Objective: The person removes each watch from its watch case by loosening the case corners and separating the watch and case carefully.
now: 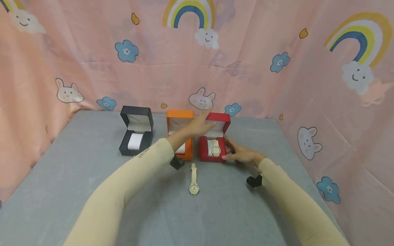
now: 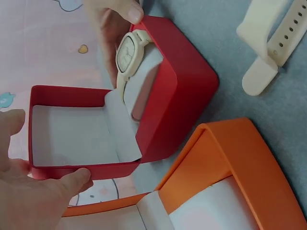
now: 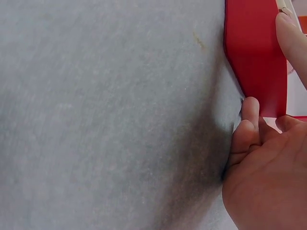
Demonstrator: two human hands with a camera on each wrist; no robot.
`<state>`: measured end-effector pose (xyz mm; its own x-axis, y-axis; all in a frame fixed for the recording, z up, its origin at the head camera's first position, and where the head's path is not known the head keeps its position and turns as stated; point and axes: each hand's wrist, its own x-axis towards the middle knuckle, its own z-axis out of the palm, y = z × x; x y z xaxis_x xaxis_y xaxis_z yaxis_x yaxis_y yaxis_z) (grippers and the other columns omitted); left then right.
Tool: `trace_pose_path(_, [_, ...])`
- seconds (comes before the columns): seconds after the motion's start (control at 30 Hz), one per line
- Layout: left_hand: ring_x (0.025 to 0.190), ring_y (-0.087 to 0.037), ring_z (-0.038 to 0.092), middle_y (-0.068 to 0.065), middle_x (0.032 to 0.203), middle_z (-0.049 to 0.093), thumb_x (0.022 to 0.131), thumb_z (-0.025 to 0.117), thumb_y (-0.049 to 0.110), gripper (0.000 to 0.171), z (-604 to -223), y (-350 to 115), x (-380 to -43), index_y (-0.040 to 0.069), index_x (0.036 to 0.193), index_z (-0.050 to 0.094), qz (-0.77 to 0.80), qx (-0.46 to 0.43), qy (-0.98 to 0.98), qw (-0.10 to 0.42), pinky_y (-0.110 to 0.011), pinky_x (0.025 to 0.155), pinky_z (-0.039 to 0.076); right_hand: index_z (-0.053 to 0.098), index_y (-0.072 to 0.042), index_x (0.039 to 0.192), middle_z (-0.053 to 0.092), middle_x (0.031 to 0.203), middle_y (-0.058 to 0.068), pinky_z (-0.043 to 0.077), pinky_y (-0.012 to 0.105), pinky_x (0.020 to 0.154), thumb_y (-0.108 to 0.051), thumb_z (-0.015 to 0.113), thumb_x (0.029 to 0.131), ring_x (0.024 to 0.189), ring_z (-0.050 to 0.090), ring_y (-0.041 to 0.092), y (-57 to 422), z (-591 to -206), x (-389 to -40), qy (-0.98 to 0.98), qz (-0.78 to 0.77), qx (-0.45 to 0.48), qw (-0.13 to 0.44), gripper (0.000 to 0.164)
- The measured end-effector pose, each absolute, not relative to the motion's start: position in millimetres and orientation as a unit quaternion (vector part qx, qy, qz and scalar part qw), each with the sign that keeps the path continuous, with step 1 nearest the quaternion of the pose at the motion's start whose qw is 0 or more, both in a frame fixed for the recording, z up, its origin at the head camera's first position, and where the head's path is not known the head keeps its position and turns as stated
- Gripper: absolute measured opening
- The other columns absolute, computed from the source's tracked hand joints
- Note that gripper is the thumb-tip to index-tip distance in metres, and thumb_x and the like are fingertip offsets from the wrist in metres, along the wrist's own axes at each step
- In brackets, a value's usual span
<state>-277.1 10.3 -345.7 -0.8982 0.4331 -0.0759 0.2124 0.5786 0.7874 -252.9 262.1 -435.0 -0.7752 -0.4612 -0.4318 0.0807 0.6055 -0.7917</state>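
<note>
A red watch box [image 1: 212, 158] stands with its lid raised. On its white cushion sits a cream watch [image 1: 216, 150] with a squarish dial. My left hand [image 1: 200, 125] is at the raised red lid [image 2: 79, 171], thumb on the lid's side edge and fingers fairly straight near its top. My right hand [image 1: 243, 153] holds the box's right side, thumb at the front corner and fingers toward the back. A second cream watch [image 1: 194, 188], with a round dial, lies on the table in front of the boxes.
An orange watch box [image 1: 188, 155] with a white cushion stands lid up just left of the red one, partly hidden by my left arm. Farther left is an opened black watch box [image 1: 124, 148]. A pink printed curtain [image 1: 246, 82] hangs behind the grey table [image 1: 221, 205].
</note>
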Motion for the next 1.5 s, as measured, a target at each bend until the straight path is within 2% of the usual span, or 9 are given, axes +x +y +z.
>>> trace_pose_path(0.37, [0.153, -0.031, 0.028, -0.010, 0.168, 0.024, 0.105, 0.048, 0.042, 0.068, -343, 4, -270, 0.018, 0.163, 0.020, 0.423, 0.206, 0.874, 0.117, -0.055, 0.122, 0.030, -0.007, -0.024, 0.164, 0.010, 0.168, 0.013, 0.031, 0.061, 0.119, -0.035, 0.073, 0.092, 0.144, 0.028, 0.036, 262, -435, -250, 0.838, -0.432, -0.105, 0.318, 0.108])
trace_pose_path(0.7, [0.148, -0.029, 0.036, -0.009, 0.164, 0.032, 0.105, 0.050, 0.037, 0.064, -340, -3, -251, 0.015, 0.161, 0.026, 0.460, 0.228, 0.850, 0.116, -0.052, 0.117, 0.040, -0.008, -0.022, 0.164, 0.009, 0.169, 0.015, 0.031, 0.062, 0.118, -0.037, 0.072, 0.093, 0.142, 0.032, 0.037, 266, -439, -245, 0.842, -0.422, -0.103, 0.321, 0.108])
trace_pose_path(0.93, [0.148, -0.030, 0.034, -0.007, 0.163, 0.034, 0.105, 0.053, 0.036, 0.060, -338, -13, -245, 0.017, 0.158, 0.032, 0.454, 0.236, 0.855, 0.080, -0.053, 0.119, 0.037, -0.009, -0.022, 0.163, 0.009, 0.168, 0.015, 0.031, 0.062, 0.119, -0.036, 0.071, 0.093, 0.143, 0.031, 0.037, 268, -437, -247, 0.842, -0.425, -0.103, 0.316, 0.107])
trace_pose_path(1.1, [0.142, -0.032, 0.043, -0.009, 0.156, 0.043, 0.105, 0.054, 0.035, 0.052, -337, -18, -242, 0.015, 0.152, 0.043, 0.463, 0.233, 0.852, 0.075, -0.051, 0.113, 0.044, -0.009, -0.023, 0.163, 0.009, 0.168, 0.015, 0.032, 0.062, 0.118, -0.037, 0.071, 0.094, 0.142, 0.031, 0.037, 267, -435, -249, 0.843, -0.424, -0.107, 0.313, 0.107])
trace_pose_path(1.33, [0.128, -0.024, 0.055, -0.006, 0.138, 0.061, 0.104, 0.055, 0.032, 0.042, -345, -21, -239, 0.015, 0.142, 0.055, 0.448, 0.236, 0.859, 0.075, -0.043, 0.103, 0.053, -0.007, -0.026, 0.164, 0.012, 0.168, 0.012, 0.032, 0.061, 0.118, -0.037, 0.073, 0.092, 0.142, 0.030, 0.035, 264, -433, -253, 0.842, -0.428, -0.097, 0.314, 0.108])
trace_pose_path(1.5, [0.126, -0.026, 0.056, -0.008, 0.139, 0.061, 0.103, 0.057, 0.028, 0.043, -363, -17, -239, 0.011, 0.142, 0.055, 0.432, 0.254, 0.859, 0.101, -0.042, 0.103, 0.053, -0.006, -0.028, 0.164, 0.013, 0.168, 0.011, 0.030, 0.063, 0.119, -0.040, 0.075, 0.090, 0.146, 0.023, 0.036, 261, -432, -253, 0.837, -0.433, -0.091, 0.322, 0.110])
